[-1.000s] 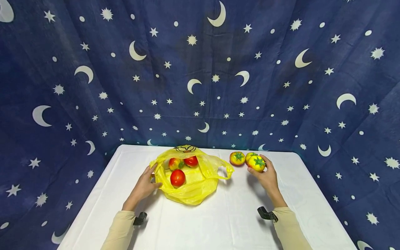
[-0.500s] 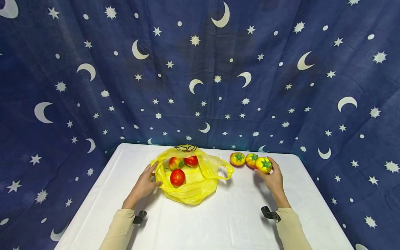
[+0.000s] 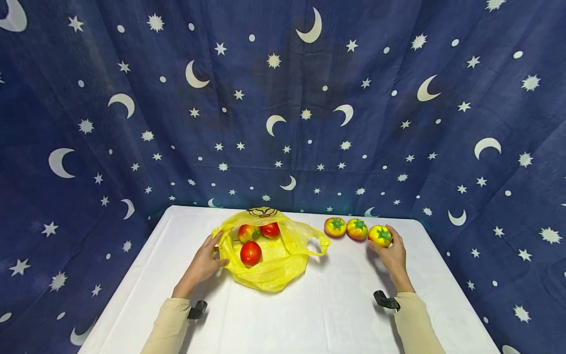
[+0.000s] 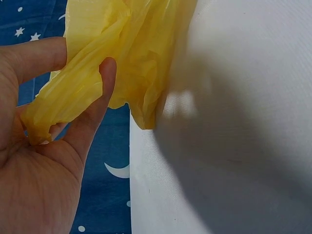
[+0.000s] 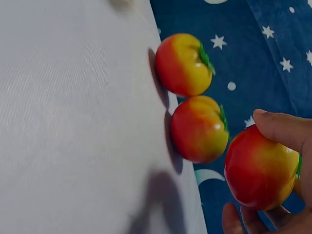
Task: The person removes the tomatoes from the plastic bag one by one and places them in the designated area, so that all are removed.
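Note:
My right hand [image 3: 393, 255] grips a red-and-yellow tomato [image 3: 380, 236] with a green leafy top, fingers and thumb around its sides. Whether that tomato [image 5: 258, 168] touches the table cannot be told. Two similar tomatoes, one on the left [image 3: 335, 227] and one in the middle [image 3: 356, 229], sit side by side just left of it. At the left, my left hand [image 3: 204, 263] holds the side of a yellow plastic bag [image 3: 274, 268]; in the left wrist view the bag's plastic [image 4: 78, 92] runs between thumb and fingers. Inside the bag's mouth lie a red tomato [image 3: 250, 253] and two more behind it.
A white cloth covers the table [image 3: 292, 319]. Behind it hangs a dark blue curtain [image 3: 247, 123] printed with moons and stars. One bag handle [image 3: 316, 246] sticks out to the right, towards the loose tomatoes. A black strap device [image 3: 386, 300] sits on each wrist.
My right hand has moved right with its tomato, from in front of the middle tomato to the right end of the row. The left hand and bag stay put.

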Demonstrator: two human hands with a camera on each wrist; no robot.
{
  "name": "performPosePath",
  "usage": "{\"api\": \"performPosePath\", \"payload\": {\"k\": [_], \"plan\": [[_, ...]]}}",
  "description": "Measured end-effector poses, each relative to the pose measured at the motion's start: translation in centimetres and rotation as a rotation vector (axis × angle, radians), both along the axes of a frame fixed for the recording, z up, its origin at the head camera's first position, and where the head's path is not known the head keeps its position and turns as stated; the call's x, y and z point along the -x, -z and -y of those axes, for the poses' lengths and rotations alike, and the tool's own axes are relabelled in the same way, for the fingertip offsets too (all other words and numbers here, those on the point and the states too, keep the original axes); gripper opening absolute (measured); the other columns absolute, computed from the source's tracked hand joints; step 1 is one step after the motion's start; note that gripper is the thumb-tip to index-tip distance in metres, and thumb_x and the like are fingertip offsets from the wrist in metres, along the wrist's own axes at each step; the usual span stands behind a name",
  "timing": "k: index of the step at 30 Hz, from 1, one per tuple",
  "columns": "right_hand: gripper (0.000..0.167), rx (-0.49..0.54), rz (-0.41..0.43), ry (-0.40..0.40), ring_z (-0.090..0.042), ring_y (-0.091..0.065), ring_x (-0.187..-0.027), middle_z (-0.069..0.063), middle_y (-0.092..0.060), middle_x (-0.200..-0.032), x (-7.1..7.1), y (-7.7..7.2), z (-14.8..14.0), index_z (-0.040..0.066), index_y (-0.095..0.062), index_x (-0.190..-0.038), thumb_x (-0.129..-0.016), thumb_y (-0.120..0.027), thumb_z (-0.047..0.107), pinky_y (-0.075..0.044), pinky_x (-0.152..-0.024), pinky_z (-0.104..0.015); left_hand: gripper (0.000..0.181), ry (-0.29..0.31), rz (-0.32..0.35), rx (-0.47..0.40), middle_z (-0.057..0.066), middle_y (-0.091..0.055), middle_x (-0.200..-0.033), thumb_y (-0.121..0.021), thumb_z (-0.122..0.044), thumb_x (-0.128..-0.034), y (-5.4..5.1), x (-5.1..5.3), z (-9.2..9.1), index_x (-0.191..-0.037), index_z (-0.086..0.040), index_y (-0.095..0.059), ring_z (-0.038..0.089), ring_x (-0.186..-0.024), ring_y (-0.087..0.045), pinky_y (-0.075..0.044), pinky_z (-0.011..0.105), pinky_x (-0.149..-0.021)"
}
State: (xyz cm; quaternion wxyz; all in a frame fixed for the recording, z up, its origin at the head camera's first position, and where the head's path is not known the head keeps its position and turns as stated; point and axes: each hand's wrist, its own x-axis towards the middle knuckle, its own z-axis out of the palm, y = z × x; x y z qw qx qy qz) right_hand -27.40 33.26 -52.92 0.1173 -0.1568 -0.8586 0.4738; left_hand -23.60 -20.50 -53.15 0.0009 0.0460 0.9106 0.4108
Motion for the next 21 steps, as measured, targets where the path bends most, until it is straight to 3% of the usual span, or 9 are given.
{"api": "performPosePath", "payload": {"k": [7,21], "plan": [[0.091,0.002,0.041,0.007,-0.046,-0.031,-0.141,-0.028,-0.031,-0.153,0.3,0.8,-0.8,0.013,-0.028,-0.155,-0.08,-0.078,0.016,-0.024,-0.118,-0.06,0.089,-0.008,0.015,-0.006,0.022,-0.027,-0.157,-0.076,-0.01,-0.0794,0.1,-0.1,0.0,-0.155,-0.008,-0.029,0.037,-0.122,-0.056,-0.042,0.057,-0.107],[0.092,0.005,0.133,0.037,-0.048,-0.027,-0.142,-0.028,-0.026,-0.156,1.0,2.3,-1.6,0.015,-0.021,-0.157,-0.083,-0.075,0.018,-0.021,-0.118,-0.062,0.088,-0.003,0.017,-0.008,0.02,-0.028,-0.157,-0.075,-0.01,-0.0806,0.0,0.0,0.0,-0.155,-0.01,-0.029,0.036,-0.121,-0.056,-0.046,0.055,-0.103]]}}
